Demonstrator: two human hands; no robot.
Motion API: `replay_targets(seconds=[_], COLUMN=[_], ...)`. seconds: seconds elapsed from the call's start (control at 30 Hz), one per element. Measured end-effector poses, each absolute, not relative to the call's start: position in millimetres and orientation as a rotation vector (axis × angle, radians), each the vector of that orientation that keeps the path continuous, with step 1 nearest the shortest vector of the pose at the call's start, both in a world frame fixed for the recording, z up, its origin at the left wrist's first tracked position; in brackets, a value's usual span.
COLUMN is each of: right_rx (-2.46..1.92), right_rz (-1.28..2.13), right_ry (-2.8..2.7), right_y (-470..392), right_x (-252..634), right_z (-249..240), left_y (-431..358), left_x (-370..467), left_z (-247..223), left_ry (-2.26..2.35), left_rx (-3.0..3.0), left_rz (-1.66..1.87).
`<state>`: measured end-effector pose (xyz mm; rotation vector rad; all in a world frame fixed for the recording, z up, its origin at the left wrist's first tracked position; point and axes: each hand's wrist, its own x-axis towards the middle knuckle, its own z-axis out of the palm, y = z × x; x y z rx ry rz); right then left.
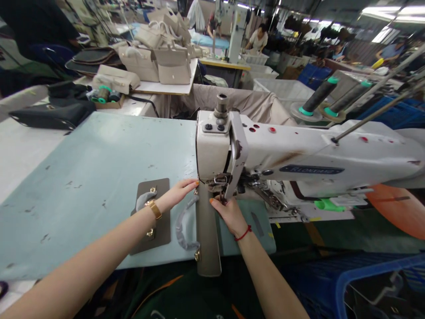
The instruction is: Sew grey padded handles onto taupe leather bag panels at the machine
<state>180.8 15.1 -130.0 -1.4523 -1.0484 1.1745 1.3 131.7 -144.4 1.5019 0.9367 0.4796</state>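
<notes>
A narrow grey-brown leather-like bag panel [208, 239] lies lengthwise under the sewing machine's head [214, 146], its near end over the table edge. A handle in cloudy plastic wrap [182, 226] is joined to its left side by gold-coloured fittings. My left hand [177, 192] reaches to the panel's left edge, fingers stretched out and fingertips touching beside the machine head. On the other side my right hand [232, 215] rests by the needle area, thumb extended on the panel; its other fingers are partly hidden. Beneath my left wrist lies a second panel [162, 230] with a wrapped handle.
A pale blue-green mat [109, 155] covers the worktable. Finished-looking beige bags [172, 64] are piled behind, beside a black bag [55, 113] at left. Dark thread cones [318, 97] stand behind the machine. A blue crate [341, 283] sits at lower right. Other people work farther back.
</notes>
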Motion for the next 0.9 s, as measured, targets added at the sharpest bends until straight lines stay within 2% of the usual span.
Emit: replay_targets(seconds=[0.17,0.3,0.37,0.47,0.53,0.6,0.67,0.77,0.9], right_rx=[-1.505,-1.637,-1.774,-1.921,-1.968,-2.128,-2.402,-2.764,-2.873], right_rz=[1.163,1.019,0.707,-0.134,-0.559,-0.798,-0.807,-0.573,-0.387], right_ry=[-1.158,-1.271,-1.219,-1.037,-0.955,-0.889,-0.873,-0.836,-0.959], right_y=[-11.1,-55.9,-79.2,-100.9,-102.2,-93.4,-77.3,-49.4,-25.6], right_x=[187.7,235.3,277.8,355.2,407.6,455.2,494.3,533.4,555.7], right_z=[-120.0,-85.8,-52.8,12.6,58.5,98.4,127.0,146.5,146.4], left_y=[98.0,80.0,77.7,75.1,72.6,71.0,70.5,69.7,63.8], left_x=[-5.8,-4.0,-6.7,-12.8,-14.0,-10.4,-2.1,14.1,31.3], left_z=[-177.5,-192.7,-194.3,-191.5,-187.9,-183.1,-176.2,-163.5,-154.1], left_ry=[0.877,0.7,0.682,0.653,0.677,0.75,0.805,0.855,1.08], left_rx=[1.292,1.032,1.011,1.044,1.125,1.277,1.42,1.466,1.339], left_rz=[0.551,0.595,0.577,0.57,0.584,0.606,0.653,0.729,0.772])
